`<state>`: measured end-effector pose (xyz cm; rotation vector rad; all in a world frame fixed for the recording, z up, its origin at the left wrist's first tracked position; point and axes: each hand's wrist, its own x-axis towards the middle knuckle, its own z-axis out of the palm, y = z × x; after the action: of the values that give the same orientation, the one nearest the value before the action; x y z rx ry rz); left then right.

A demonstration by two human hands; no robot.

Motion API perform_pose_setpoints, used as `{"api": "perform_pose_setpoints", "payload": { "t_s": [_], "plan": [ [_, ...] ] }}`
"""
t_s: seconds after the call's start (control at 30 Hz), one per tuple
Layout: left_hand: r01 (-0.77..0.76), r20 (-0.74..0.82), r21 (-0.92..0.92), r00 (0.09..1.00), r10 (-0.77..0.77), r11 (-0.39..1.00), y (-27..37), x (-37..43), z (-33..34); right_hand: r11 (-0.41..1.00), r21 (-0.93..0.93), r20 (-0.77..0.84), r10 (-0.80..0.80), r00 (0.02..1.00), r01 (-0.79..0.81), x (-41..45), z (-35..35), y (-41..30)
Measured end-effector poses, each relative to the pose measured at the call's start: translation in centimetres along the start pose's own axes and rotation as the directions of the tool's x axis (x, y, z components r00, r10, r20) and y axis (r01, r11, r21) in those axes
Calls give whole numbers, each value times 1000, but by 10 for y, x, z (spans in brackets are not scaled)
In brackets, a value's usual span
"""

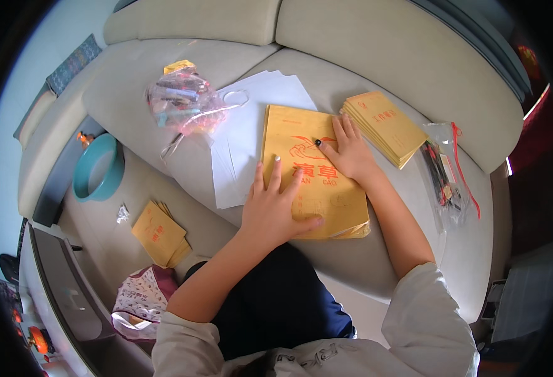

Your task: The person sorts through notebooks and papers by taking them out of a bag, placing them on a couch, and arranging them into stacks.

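Note:
Directly before me on the sofa seat lies a stack of large tan exercise books (314, 202) with red printing on the cover. My left hand (274, 207) rests spread over its left edge, fingers apart. On its upper right side lies my right hand (347, 148), palm down, with a small black spot at the thumb tip. The lower right corner of the stack looks worn. Loose white paper sheets (238, 155) fan out beneath and to the left of it. Just beyond my right hand sits a stack of smaller tan booklets (384, 125).
Left on the seat is a clear plastic bag (187, 103) of pens and stationery. A red-zip pouch (446, 174) with pens lies at the right. Several booklets (158, 233), a teal basin (99, 169), crumpled foil-like scrap (123, 213) and a printed bag (142, 301) are on the floor.

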<state>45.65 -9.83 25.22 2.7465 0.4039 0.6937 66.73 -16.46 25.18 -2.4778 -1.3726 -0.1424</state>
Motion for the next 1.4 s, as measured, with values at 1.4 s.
{"api": "perform_pose_setpoints", "payload": {
  "t_s": [1.4],
  "plan": [
    [519, 666, -575, 746, -6, 632, -58, 122, -65, 148, 971, 236, -490, 839, -187, -35, -79, 44]
  ]
}}
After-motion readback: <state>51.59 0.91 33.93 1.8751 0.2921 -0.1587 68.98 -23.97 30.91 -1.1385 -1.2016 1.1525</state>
